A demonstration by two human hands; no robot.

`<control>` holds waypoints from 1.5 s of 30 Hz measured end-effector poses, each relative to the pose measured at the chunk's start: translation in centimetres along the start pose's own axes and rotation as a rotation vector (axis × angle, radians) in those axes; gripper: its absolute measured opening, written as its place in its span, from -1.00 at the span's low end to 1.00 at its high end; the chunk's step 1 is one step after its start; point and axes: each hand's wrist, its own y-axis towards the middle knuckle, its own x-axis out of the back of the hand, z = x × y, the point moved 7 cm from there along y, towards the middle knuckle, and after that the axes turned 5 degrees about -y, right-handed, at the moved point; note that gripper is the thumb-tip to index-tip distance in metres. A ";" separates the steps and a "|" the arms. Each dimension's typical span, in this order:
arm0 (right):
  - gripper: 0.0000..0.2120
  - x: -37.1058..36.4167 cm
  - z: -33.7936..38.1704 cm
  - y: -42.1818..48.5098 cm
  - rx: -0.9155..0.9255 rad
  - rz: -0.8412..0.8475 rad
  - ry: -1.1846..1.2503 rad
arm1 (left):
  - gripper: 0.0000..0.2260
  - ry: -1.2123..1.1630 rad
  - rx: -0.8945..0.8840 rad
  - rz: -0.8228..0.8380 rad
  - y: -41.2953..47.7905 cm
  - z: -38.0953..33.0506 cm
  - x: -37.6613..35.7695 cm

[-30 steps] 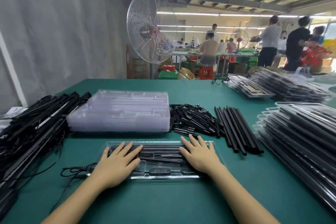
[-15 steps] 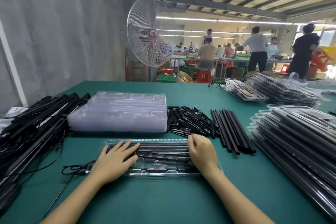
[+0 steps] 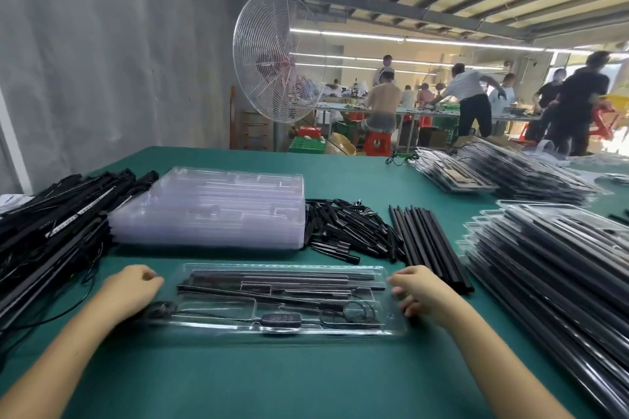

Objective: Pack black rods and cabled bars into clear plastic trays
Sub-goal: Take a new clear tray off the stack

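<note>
Head-camera view of a packing bench: a worker takes a loaded clear tray by its two short ends on the green table. The left hand has its fingers curled in at the tray's left end. The right hand has its fingers hooked over the right rim — both hands are clamped on the plastic, with no fingers spread.

Inside, long black rods lie in the far channels. Nearer the worker is a cabled bar with its inline controller and a coiled lead.

The tray looks full, so the step in hand is judged to be lifting it away, most likely to the stack of packed trays on the right. Thin moulded plastic of this length will probably sag or twist. An even lift from both ends, kept level, should stop the rods rolling out of their channels.

A dark loop of cable sits right by the left hand's fingers. It wants tucking inside the rim first, or it may snag or be pinched.

Empty trays, loose rods and a heap of cabled bars wait beyond — well apart from the hands.
</note>
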 end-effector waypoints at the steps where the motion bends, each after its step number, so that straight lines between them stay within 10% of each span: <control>1: -0.91 -0.1 -0.1 0.1 0.002 0.008 0.016 | -0.82 -0.024 0.003 0.024 -0.1 -0.3 -0.4; 10: -0.54 -1.1 -0.2 0.9 0.119 0.228 0.648 | -0.80 -0.560 -0.068 0.046 -1.2 -2.3 0.1; 17: -0.16 -3.5 -0.4 0.8 0.166 0.521 0.615 | -0.82 -0.545 -0.196 -0.005 -1.2 -2.9 1.1; 23: -0.11 -3.5 -0.3 1.2 0.209 0.436 0.500 | -0.73 -0.641 -0.016 -0.018 -0.1 -1.0 1.4; 37: -0.41 -3.2 -0.4 0.0 0.134 0.369 0.518 | -0.59 -0.647 0.050 0.907 -3.0 0.0 -0.3; 45: -0.50 -2.0 2.4 -1.9 0.166 0.423 1.039 | -0.45 -0.810 0.084 0.669 -2.8 0.4 -2.0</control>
